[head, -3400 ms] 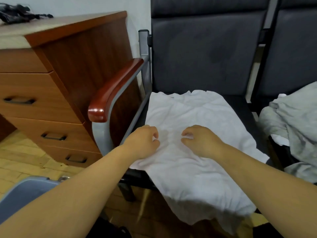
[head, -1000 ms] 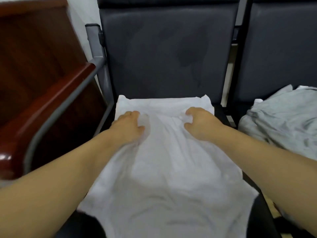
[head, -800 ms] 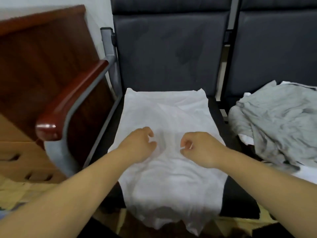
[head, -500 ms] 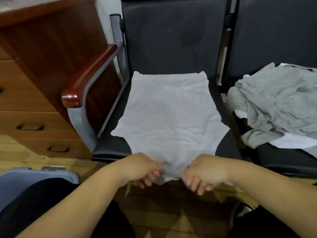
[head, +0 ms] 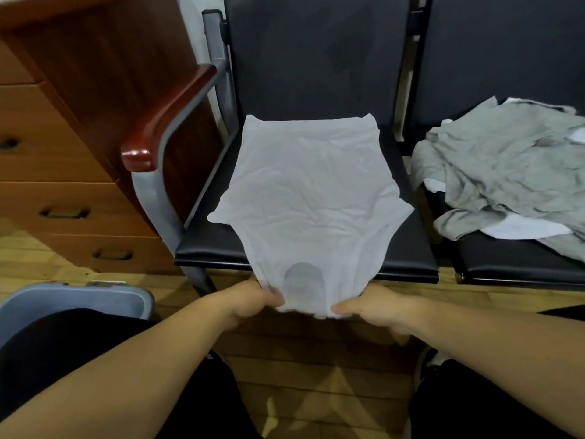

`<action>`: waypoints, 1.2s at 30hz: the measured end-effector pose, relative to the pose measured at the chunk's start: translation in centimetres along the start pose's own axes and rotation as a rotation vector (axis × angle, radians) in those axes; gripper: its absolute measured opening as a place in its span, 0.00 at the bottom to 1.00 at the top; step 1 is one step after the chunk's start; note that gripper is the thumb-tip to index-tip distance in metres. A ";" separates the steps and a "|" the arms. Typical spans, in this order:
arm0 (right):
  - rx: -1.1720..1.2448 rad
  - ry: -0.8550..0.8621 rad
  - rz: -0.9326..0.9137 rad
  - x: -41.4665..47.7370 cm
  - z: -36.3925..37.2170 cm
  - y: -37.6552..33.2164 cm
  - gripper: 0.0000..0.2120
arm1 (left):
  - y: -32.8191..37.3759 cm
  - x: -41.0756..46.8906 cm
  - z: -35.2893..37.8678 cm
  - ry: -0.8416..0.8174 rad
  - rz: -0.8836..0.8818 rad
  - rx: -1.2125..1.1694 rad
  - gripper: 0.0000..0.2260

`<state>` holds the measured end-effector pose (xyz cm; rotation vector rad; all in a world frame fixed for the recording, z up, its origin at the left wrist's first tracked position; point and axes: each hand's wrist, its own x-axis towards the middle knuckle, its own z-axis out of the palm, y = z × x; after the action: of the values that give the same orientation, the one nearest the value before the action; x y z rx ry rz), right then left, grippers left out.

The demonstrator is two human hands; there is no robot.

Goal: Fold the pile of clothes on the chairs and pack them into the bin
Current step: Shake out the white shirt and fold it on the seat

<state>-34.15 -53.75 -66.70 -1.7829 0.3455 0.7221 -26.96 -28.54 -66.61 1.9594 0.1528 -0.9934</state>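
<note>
Currently: folding step, one garment in hand. The white shirt (head: 310, 198) lies spread on the seat of the left chair (head: 408, 248), with its far hem near the backrest and its sleeves out to either side. The collar end overhangs the seat's front edge.

The left hand (head: 250, 304) pinches that end on its left side and the right hand (head: 380, 307) pinches it on the right. Both grip cloth. The neck opening (head: 302, 280) shows as a darker oval between them.

Judgement: the shirt is laid out but not yet folded, so the first fold is about to start.

- Next move: likely lift the collar end and carry it toward the far hem, or turn the sleeves in first.
- Both hands need to travel level so the edges meet.
- The fabric looks thin and limp, so expect sag and wrinkles.

Remaining: the grey pile (head: 506, 172) on the right chair is unfolded, with a white piece beneath it. The bin (head: 104, 294) stands on the floor at lower left, partly hidden by a dark-clad leg, so its contents cannot be seen. Task looks early to middle.
</note>
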 end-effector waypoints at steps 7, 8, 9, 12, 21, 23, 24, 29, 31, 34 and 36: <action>0.428 -0.302 0.037 -2.1 -1.2 -2.9 0.24 | 1.5 -5.0 -2.1 -0.158 0.015 -0.451 0.23; 0.432 -0.326 0.055 -2.5 -1.5 -3.7 0.24 | 1.9 -5.3 -2.7 -0.166 0.013 -0.472 0.23; 0.412 -0.335 0.069 -2.9 -1.7 -4.4 0.23 | 2.2 -5.5 -3.2 -0.161 0.006 -0.481 0.22; 0.397 -0.334 0.076 -3.5 -2.3 -6.3 0.22 | 3.6 -5.9 -4.3 -0.148 -0.020 -0.525 0.18; 0.708 -0.315 0.033 -1.9 -5.5 -11.2 0.24 | 10.2 -4.2 -7.0 -0.114 0.028 -0.790 0.16; 0.843 -0.324 -0.018 -1.2 -6.3 -12.7 0.25 | 12.3 -3.2 -7.5 -0.100 0.073 -0.887 0.16; 0.921 -0.313 -0.038 -0.5 -7.0 -13.5 0.26 | 13.3 -2.4 -7.7 -0.100 0.111 -0.936 0.16; 1.150 -0.176 -0.198 3.4 -9.7 -15.1 0.32 | 15.6 2.3 -8.6 -0.136 0.272 -1.153 0.27; 1.166 -0.052 -0.257 5.0 -10.2 -15.1 0.31 | 15.8 3.8 -8.5 -0.033 0.319 -1.179 0.32; 1.055 0.097 -0.289 6.2 -10.4 -15.2 0.28 | 16.2 4.6 -7.8 0.166 0.427 -1.012 0.26; 0.805 0.205 -0.272 6.9 -10.2 -15.1 0.22 | 16.2 4.7 -7.3 0.323 0.459 -0.644 0.18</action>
<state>-17.24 -57.49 -57.66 -1.0974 0.4422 0.1517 -12.07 -33.65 -57.10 1.4424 0.1679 -0.2669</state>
